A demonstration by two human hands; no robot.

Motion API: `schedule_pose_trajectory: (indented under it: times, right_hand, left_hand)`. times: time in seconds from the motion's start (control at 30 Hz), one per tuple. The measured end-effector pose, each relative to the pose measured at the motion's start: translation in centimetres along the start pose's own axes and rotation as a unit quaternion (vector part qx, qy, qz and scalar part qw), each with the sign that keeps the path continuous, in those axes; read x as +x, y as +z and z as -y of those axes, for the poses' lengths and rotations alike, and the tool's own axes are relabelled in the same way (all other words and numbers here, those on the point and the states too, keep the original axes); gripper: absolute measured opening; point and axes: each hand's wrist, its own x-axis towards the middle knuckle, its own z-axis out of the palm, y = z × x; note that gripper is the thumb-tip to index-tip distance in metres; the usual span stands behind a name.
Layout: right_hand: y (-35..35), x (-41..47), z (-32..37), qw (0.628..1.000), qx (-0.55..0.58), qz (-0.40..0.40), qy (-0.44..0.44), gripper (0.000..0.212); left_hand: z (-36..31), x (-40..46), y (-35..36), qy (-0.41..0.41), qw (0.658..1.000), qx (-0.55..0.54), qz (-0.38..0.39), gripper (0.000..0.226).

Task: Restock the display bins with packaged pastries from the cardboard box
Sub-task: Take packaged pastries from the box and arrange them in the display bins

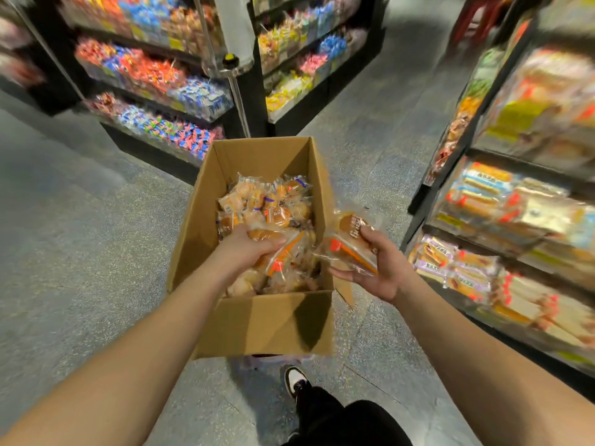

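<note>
Pastries (270, 204) in clear wrappers fill the open cardboard box (257, 320) on the floor, between the shelves. The left hand (248, 249) grips a packet inside the box; the right hand (383, 265) holds a few packets (351, 239) just right of the box rim. The wrappers look slippery, so that loose bundle could slide out on the way to the display bins (502, 226) at right, or get squashed if squeezed harder.

One open cardboard box (257, 323) stands on the floor, holding many packaged pastries (273, 204), too many to count. Two hands, the left hand (244, 249) and the right hand (383, 268), each hold one packet. One shoe (296, 379) shows.
</note>
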Motion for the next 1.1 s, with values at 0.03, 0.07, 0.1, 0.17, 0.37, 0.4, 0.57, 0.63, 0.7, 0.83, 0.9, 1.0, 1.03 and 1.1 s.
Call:
schedule_pose_trajectory:
  times: [0.03,0.07,0.1,0.17,0.37,0.4,0.57,0.63,0.7,0.83,0.9,1.0,1.03,1.1]
  right_hand:
    - [0.2,-0.8,0.1,1.0,0.005,0.014,-0.004,0.047]
    - [0.5,-1.7,0.1,1.0,0.004,0.03,-0.007,0.051]
    - [0.6,-2.5,-0.1,0.999,-0.008,0.039,-0.013,0.053]
    - [0.8,-4.3,-0.2,0.998,-0.05,0.017,-0.032,0.045]
    - [-2.1,-10.2,0.8,0.989,-0.033,-0.111,-0.087,0.04]
    - [-2.8,-11.3,1.1,0.987,-0.018,-0.126,-0.103,0.037]
    - [-5.8,-16.5,3.1,0.958,0.074,-0.191,-0.198,0.015]
    - [-7.0,-18.6,4.1,0.947,0.098,-0.201,-0.23,0.016]
    - [-8.7,-20.7,4.9,0.936,0.11,-0.208,-0.26,0.025]
    - [-12.6,-25.3,6.8,0.916,0.125,-0.203,-0.323,0.038]
    - [-15.3,-28.0,8.1,0.907,0.121,-0.214,-0.342,0.036]
    - [-20.0,-32.6,10.3,0.891,0.121,-0.25,-0.359,0.036]
    - [-21.9,-34.2,11.1,0.884,0.118,-0.269,-0.364,0.035]
    - [-25.4,-37.4,12.7,0.874,0.11,-0.296,-0.368,0.028]
  left_hand:
    - [-0.9,-0.6,0.7,0.01,1.0,0.028,0.006,0.108]
    - [-1.7,-1.2,1.5,0.02,0.998,0.052,0.017,0.11]
    - [-2.5,-1.8,2.5,0.023,0.997,0.067,0.032,0.11]
    - [-3.7,-2.9,4.5,0.012,0.995,0.061,0.075,0.097]
    - [-5.4,-5.5,9.9,-0.019,0.969,-0.142,0.202,0.036]
    - [-5.7,-5.9,10.9,-0.016,0.961,-0.179,0.208,0.034]
    - [-8.4,-8.1,18.0,-0.011,0.884,-0.41,0.223,0.015]
    - [-10.2,-9.5,21.6,-0.008,0.858,-0.462,0.225,0.021]
    - [-12.3,-11.2,25.3,-0.009,0.855,-0.461,0.239,0.027]
    - [-16.2,-14.2,32.9,-0.013,0.867,-0.415,0.276,0.029]
    - [-18.2,-15.1,36.4,0.0,0.874,-0.391,0.288,0.028]
    - [-21.2,-15.8,41.3,0.01,0.884,-0.354,0.304,0.023]
    - [-22.1,-16.0,42.8,0.009,0.89,-0.339,0.305,0.02]
    - [-23.8,-16.2,45.7,0.011,0.895,-0.314,0.315,0.015]
